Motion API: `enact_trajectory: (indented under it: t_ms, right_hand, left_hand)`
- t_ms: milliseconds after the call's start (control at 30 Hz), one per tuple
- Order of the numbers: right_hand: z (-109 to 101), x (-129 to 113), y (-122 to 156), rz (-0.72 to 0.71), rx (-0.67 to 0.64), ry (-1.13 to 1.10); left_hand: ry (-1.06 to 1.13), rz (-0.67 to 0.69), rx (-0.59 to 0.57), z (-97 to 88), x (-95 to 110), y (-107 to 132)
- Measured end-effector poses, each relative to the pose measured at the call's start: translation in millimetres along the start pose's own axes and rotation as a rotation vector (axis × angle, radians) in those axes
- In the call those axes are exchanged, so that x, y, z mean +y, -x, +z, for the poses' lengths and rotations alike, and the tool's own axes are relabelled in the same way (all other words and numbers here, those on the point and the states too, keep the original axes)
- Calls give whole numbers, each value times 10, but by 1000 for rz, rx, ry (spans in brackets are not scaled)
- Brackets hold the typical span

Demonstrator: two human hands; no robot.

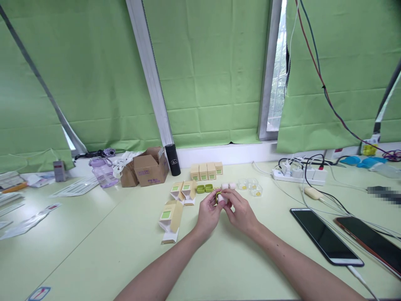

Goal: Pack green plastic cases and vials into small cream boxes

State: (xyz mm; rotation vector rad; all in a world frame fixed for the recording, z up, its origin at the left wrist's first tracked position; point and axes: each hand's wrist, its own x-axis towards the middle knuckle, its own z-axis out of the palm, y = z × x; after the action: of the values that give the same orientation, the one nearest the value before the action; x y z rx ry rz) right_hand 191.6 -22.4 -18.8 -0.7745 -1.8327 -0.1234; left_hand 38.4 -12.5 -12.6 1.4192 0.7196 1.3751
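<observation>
My left hand (208,212) is closed around a small piece, white with a dark green and yellow edge (219,197). From the other side, the fingers of my right hand (241,209) pinch the same piece, and they partly hide it, so its exact kind does not show. Just behind my hands are small green square-cornered cups (204,188) and a pair of pale pink, short cylinders (232,185). To their right sit several clear round-lobed cases (256,190) with yellow spots inside. Left of my hands, opened cream cartons (171,215) with green labels lie with their flaps out.
Closed small cartons (207,171) stand in a row behind. At the back are a black cylinder (173,160), a brown cardboard box (151,167) and a purple bottle (104,172). On the right lie a phone (326,236), another phone (372,242), cables and a power strip (299,175).
</observation>
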Motion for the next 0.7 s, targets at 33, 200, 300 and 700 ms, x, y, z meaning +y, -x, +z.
enact_trajectory:
  t_ms: [33,200,300,700]
  right_hand:
    - [3,2,1,0,-1,2]
    - [15,7,4,-1,-4,6]
    - [17,8,1,-3,0,15]
    - [9,-6,-34,-35,-7,76]
  left_hand:
    - [-4,2,2,1,0,1]
    - [6,14,0,14,16,9]
    - [-1,12,-5,19,35,11]
    - [-39,32,14,26,56,8]
